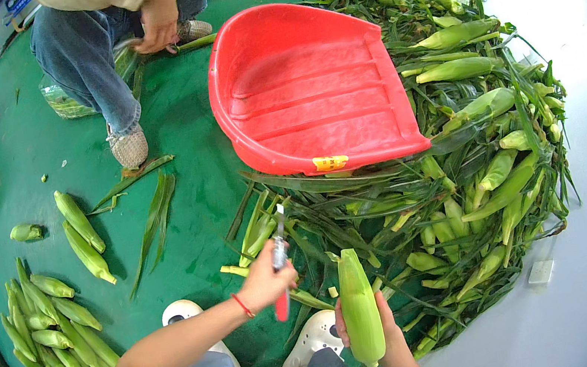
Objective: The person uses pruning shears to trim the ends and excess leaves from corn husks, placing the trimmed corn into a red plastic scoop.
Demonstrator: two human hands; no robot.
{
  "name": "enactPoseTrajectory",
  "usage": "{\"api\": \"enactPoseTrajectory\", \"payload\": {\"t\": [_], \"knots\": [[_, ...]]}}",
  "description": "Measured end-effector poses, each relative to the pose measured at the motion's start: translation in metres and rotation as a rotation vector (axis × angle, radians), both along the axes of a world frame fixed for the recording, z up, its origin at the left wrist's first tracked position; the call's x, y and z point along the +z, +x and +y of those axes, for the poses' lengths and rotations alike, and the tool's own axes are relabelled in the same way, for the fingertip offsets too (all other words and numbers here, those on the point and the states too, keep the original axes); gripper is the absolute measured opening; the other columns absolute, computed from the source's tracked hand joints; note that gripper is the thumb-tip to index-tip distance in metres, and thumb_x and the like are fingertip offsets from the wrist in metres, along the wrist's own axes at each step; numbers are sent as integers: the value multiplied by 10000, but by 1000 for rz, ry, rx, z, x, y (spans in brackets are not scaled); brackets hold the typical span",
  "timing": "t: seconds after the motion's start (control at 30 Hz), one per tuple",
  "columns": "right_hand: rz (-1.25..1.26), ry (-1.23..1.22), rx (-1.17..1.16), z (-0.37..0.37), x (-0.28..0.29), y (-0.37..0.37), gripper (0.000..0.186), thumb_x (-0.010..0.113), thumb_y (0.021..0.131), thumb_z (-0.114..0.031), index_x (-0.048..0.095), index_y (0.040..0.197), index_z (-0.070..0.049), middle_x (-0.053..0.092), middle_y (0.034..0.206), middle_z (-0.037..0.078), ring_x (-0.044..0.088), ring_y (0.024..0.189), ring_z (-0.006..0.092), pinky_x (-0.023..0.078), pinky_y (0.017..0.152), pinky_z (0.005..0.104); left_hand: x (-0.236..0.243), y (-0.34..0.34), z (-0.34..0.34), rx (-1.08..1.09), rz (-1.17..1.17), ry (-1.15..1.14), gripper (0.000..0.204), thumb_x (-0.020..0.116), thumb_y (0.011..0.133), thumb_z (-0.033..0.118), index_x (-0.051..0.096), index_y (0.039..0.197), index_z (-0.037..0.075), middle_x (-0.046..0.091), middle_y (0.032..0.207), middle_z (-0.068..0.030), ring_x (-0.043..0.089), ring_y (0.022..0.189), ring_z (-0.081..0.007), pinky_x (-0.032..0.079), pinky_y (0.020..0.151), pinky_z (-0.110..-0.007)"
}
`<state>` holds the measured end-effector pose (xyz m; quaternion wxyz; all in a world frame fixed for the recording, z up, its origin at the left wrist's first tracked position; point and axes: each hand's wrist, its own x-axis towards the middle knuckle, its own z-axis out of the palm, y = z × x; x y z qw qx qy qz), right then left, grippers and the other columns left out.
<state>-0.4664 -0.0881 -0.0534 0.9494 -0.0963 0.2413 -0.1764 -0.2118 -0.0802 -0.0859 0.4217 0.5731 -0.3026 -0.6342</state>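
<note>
My right hand (387, 319) is wrapped round an ear of corn (359, 302) in its green husk, low in front of me. The ear stands nearly upright, with its cut stem end at the top. In my left hand (265, 276) is a knife (278, 253), its short blade pointing up and away and a red handle end sticking out below the fist. The blade is apart from the corn, to its upper left. Loose husk leaves and a cut stem piece (333, 292) lie on the floor between the two hands.
A big pile of unhusked corn and leaves (488, 178) runs along the right wall, with a red plastic scoop (311, 98) lying on its edge. Trimmed ears (60, 336) are heaped at the lower left. Another person's hand (158, 22) works at the upper left beside a clear bag (64, 99).
</note>
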Motion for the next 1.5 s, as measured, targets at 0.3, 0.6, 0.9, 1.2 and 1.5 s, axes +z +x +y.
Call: {"api": "enactPoseTrajectory", "payload": {"t": [0.3,0.6,0.9,1.2,1.5], "knots": [[923,-1113,406,-13,38,34,561,646,819,-374,473,1199,2,601,1017,166,620,917,259,482,775,325,50,3,-4,90,271,-91,487,688,807,96,381,1185,91,528,880,-25,544,774,-91,485,650,-245],[1153,-1652,116,2,23,58,615,740,720,-337,488,1169,-2,580,1027,147,572,940,326,475,801,386,49,9,-1,232,432,132,406,573,750,-41,450,1115,88,558,907,-41,560,830,-137,474,738,-287],[934,-1762,-306,-22,34,98,270,490,917,-126,548,1115,48,635,997,170,624,912,285,480,838,337,80,-6,3,221,427,-1,398,577,761,-43,444,1110,96,574,909,-40,564,779,-123,484,648,-281],[559,-313,-598,-17,37,101,429,411,980,-350,541,1053,53,622,1023,170,616,926,219,514,827,376,88,5,10,328,663,224,394,482,760,-61,443,1126,80,598,969,-119,621,829,-204,544,652,-314],[769,-1511,-167,-10,15,96,725,704,781,-238,334,1389,-99,531,1148,183,558,1003,285,436,871,377,101,5,16,96,591,94,562,589,783,-27,397,1303,63,553,1170,-128,526,1136,-238,463,896,-373]]}}
